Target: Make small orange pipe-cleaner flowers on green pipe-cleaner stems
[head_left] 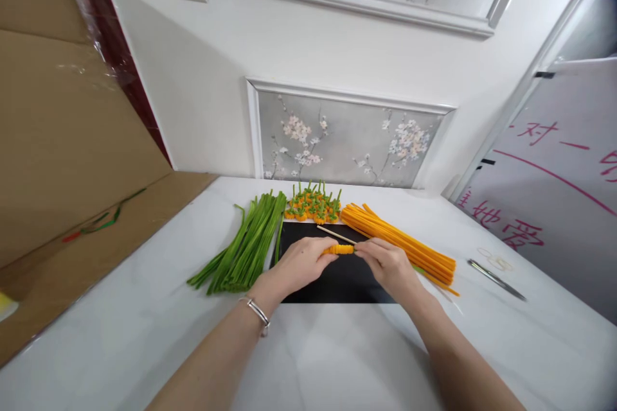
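An orange ridged coil (339, 249) is held between my two hands over a black mat (332, 282). My left hand (303, 262) pinches its left end. At the coil's right end, where a bit of green shows, the fingers of my right hand (388, 264) are closed. A thin pale stick (332, 232) lies on the mat just behind the coil. Green fuzzy stems (250, 244) lie in a bundle left of the mat, and orange ones (405, 244) to its right. Behind the mat sits a cluster of small orange pieces with green tops (315, 202).
Tweezers (496, 279) and pale thin rings (496, 259) lie on the white marbled table (313, 359) at the right. A wall with framed floral panels (347, 135) stands behind. Brown cardboard (72, 141) is at the left, a board with red writing (554, 186) at the right.
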Motion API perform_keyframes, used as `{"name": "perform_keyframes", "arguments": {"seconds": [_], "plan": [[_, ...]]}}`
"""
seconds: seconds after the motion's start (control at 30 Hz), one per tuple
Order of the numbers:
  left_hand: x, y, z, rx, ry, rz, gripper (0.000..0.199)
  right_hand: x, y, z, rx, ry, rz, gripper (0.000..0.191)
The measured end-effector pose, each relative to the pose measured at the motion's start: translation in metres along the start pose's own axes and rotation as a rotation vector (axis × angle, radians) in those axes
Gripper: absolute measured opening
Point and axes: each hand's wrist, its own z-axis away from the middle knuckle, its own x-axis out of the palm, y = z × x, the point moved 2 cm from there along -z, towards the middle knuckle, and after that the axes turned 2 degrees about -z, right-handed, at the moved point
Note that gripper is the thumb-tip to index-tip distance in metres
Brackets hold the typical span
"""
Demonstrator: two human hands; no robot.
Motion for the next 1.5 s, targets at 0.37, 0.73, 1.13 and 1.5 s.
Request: {"name": "perform_keyframes", "arguments": {"seconds": [0.37, 0.73, 1.13, 1.5], "plan": [[-0.001, -0.011, -0.002, -0.047, -0.015, 0.212, 0.020, -0.010, 0.016, 0.005, 0.055, -0.040, 0.136, 0.021], [0.009, -0.001, -0.002, -0.042, -0.118, 0.254, 0.028, -0.004, 0.002, 0.001, -0.065, -0.060, 0.182, 0.022], [0.003, -0.005, 0.000, -0.436, -0.293, 1.013, 0.061, -0.010, 0.006, 0.003, -0.027, -0.007, 0.216, 0.023], [-0.004, -0.019, 0.006, -0.417, -0.388, 1.296, 0.044, -0.014, 0.019, 0.004, 0.057, 0.056, 0.126, 0.024]]}}
